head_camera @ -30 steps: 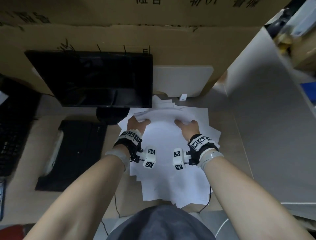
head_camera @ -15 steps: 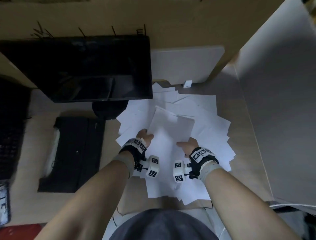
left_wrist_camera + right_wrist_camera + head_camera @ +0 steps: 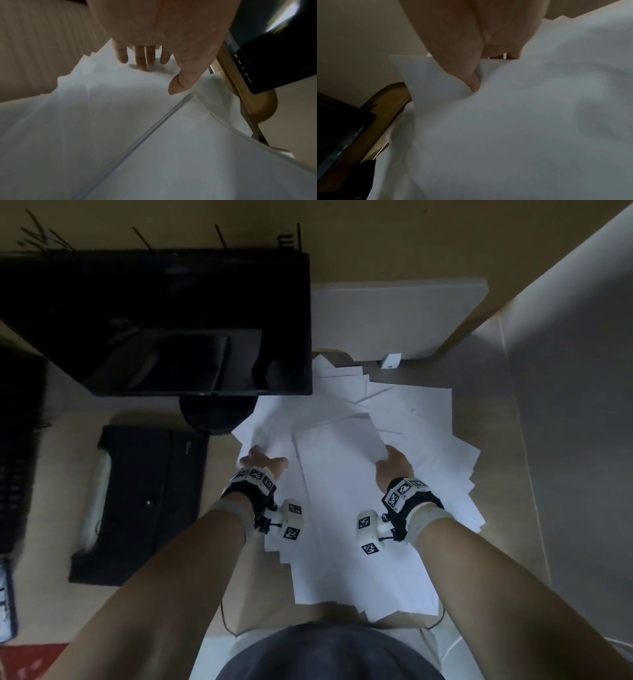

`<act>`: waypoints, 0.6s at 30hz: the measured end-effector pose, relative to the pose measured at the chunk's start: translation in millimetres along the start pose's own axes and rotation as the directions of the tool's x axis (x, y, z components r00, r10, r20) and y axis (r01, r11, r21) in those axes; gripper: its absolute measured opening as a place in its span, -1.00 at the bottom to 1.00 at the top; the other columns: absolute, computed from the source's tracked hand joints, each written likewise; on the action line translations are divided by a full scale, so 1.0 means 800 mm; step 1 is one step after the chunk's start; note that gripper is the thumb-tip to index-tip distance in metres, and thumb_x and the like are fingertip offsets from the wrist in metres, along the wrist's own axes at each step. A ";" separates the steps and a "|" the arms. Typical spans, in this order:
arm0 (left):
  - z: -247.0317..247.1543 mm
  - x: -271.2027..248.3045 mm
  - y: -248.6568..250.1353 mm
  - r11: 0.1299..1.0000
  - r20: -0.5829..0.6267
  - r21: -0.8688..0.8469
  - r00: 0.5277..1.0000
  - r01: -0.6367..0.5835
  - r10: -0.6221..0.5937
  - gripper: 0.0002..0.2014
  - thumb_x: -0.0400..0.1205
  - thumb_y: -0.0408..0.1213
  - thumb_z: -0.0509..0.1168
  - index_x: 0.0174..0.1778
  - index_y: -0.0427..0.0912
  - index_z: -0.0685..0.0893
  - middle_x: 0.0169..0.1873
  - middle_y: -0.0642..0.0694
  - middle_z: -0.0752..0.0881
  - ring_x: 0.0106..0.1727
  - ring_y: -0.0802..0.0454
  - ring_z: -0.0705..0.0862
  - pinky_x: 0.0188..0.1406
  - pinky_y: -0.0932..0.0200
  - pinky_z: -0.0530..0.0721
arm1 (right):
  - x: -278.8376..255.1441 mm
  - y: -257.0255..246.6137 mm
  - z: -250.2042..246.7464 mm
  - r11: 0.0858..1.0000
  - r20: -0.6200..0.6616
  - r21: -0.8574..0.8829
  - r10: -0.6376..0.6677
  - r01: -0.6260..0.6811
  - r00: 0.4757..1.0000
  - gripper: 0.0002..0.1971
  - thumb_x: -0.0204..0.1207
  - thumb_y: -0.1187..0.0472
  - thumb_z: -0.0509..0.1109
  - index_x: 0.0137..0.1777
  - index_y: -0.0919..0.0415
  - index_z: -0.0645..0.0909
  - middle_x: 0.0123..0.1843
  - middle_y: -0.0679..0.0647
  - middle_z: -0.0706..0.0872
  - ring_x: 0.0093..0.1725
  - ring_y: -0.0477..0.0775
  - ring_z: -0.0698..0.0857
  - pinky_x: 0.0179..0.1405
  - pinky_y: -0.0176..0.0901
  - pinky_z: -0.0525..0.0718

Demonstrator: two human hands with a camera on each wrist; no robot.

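A loose pile of white paper sheets [image 3: 428,419] is fanned out over the desk in front of me. One top sheet [image 3: 339,467] lies across the middle of it. My right hand [image 3: 390,463] pinches that sheet's right edge. In the right wrist view the thumb [image 3: 471,75] lies on top of the sheet [image 3: 522,108] and the fingers are under it. My left hand [image 3: 262,462] lies to the left of that sheet. In the left wrist view its straight fingers [image 3: 141,63] touch the pile [image 3: 102,108].
A black monitor [image 3: 164,326] stands at the back left, its round foot touching the pile. A black tray-like object [image 3: 144,501] lies to the left, a keyboard [image 3: 17,446] further left. A white board [image 3: 394,316] and a small white block [image 3: 390,360] are behind; a grey partition [image 3: 575,405] is on the right.
A second ago both hands held sheets lifted at the far side of the pile. They drew back toward me, then spread apart; the left hand let go and now lies flat on the pile.
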State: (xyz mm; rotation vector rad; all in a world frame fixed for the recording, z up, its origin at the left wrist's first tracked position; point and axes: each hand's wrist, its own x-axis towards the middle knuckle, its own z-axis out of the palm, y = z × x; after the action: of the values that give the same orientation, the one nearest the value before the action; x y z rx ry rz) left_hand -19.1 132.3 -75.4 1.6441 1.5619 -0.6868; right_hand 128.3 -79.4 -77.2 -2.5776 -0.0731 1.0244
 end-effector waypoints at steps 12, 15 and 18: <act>0.013 0.009 0.009 0.953 0.054 -0.172 0.963 -0.250 0.263 -0.84 0.63 -0.20 0.33 -0.05 -0.24 0.61 -0.15 -0.19 0.63 -0.11 -0.16 0.63 0.08 -0.01 0.67 | 0.023 -0.012 0.024 0.994 0.039 -0.107 0.027 -0.023 0.999 -0.54 0.59 0.25 0.18 0.47 -0.09 0.51 0.28 0.16 0.69 0.21 0.30 0.65 0.28 0.20 0.63; 0.018 0.007 0.005 0.927 0.077 -0.314 0.968 -0.204 0.239 -0.88 0.62 -0.26 0.34 0.03 -0.18 0.65 -0.13 -0.13 0.67 -0.19 -0.12 0.66 0.08 -0.18 0.75 | 0.019 -0.004 0.023 0.990 0.075 -0.141 -0.001 0.012 0.997 -0.54 0.57 0.23 0.21 0.45 -0.11 0.53 0.25 0.15 0.72 0.14 0.29 0.69 0.23 0.15 0.67; 0.022 0.002 -0.001 0.922 0.050 -0.321 0.968 -0.216 0.244 -0.86 0.57 -0.21 0.41 0.01 -0.04 0.63 0.03 -0.12 0.73 -0.04 -0.10 0.68 0.15 -0.13 0.73 | 0.009 0.003 0.019 0.963 0.159 -0.230 -0.109 0.144 0.981 -0.53 0.61 0.27 0.18 0.49 -0.09 0.50 0.33 0.10 0.70 0.22 0.26 0.68 0.32 0.11 0.61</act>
State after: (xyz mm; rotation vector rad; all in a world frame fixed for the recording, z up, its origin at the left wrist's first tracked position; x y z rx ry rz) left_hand -17.5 119.1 -86.8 1.5033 1.3092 -0.3599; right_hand 123.5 -75.4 -93.0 -2.6636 -0.4196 1.2181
